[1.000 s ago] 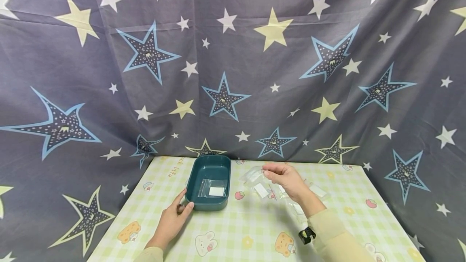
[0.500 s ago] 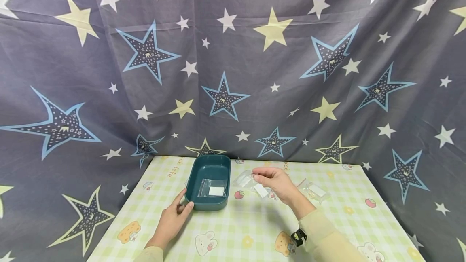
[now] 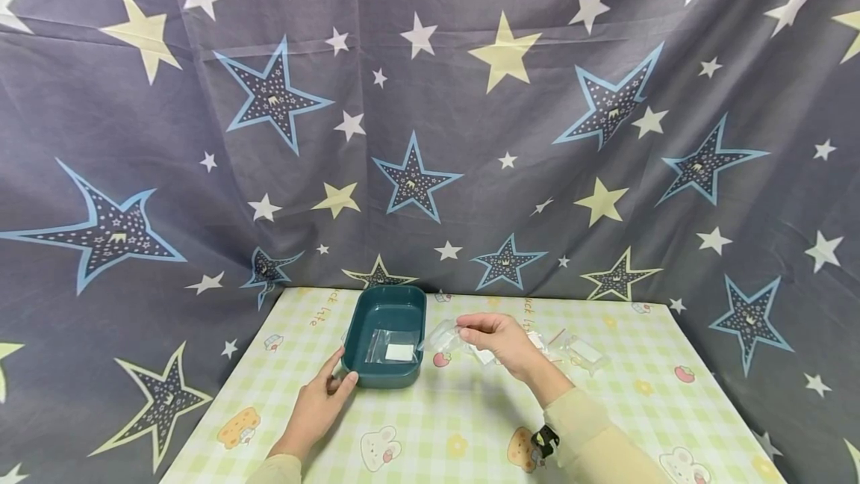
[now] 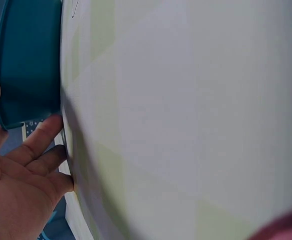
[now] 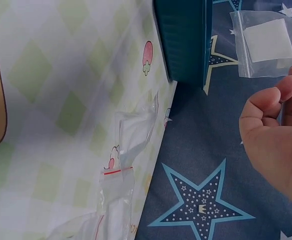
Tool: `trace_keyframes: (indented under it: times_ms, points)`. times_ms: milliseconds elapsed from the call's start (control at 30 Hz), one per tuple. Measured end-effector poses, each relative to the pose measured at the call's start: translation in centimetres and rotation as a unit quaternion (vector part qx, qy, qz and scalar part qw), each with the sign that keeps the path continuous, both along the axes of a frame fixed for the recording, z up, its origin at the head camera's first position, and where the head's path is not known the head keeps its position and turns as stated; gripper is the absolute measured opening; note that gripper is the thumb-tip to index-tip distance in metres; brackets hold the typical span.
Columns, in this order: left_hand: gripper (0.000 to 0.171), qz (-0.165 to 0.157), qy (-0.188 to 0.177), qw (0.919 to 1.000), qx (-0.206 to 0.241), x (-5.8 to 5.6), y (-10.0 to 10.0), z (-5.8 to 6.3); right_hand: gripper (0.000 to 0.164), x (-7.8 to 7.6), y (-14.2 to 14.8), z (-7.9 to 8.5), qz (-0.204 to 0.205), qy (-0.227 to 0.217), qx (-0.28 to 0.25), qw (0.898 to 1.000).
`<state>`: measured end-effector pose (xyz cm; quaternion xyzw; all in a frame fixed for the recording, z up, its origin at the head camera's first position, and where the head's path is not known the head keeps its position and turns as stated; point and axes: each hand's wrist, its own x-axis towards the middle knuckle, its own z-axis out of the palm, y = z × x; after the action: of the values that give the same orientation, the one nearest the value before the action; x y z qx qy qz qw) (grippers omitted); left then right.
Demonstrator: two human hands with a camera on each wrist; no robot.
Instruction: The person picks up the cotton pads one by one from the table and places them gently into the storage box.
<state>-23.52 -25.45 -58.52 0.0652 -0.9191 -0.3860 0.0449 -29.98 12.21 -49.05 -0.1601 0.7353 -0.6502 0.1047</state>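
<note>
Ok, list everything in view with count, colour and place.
Checked cloth: one, green and white, foreground.
Deep rectangular tray: one, dark teal, on the cloth's left half.
Plastic bag inside tray: one, clear and white, near end.
Raised plastic bag: one, clear and white, right of tray.
Plastic bags on cloth: at least three, clear and white, further right.
Starry fabric backdrop: one, grey, behind.
Small wrist device: one, black, by right wrist.
Long sleeves: two, pale yellow, bottom.
Left hand: one, bare, at tray's near left corner.
Right hand: one, bare, pinching the raised bag.
</note>
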Motion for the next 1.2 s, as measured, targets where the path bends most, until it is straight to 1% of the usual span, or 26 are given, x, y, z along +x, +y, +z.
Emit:
trace_keyframes:
  times_ms: [333,633,833,1000,1200]
  points:
    - [0.074,-0.003,0.000,1.0000,-0.003,0.2,-0.1,0.1,0.039,0.1,-1.3,-0.1,0.010,-0.001,-0.005,1.000]
    - [0.072,0.000,0.007,1.0000,0.000,0.0,-0.1,0.0,0.038,0.0,-2.2,-0.5,0.017,-0.001,-0.008,1.000]
    - [0.072,0.001,0.004,1.0000,0.002,0.0,0.0,0.1,0.037,0.2,-3.3,-0.6,0.019,-0.005,-0.004,1.000]
    - [0.073,0.002,0.002,1.0000,0.002,0.1,0.1,0.2,0.038,0.1,-4.1,-1.0,0.021,-0.009,-0.003,1.000]
    - [0.072,-0.001,0.004,1.0000,-0.003,0.2,0.1,0.2,0.035,-0.1,-5.1,-1.6,0.026,-0.013,-0.007,1.000]
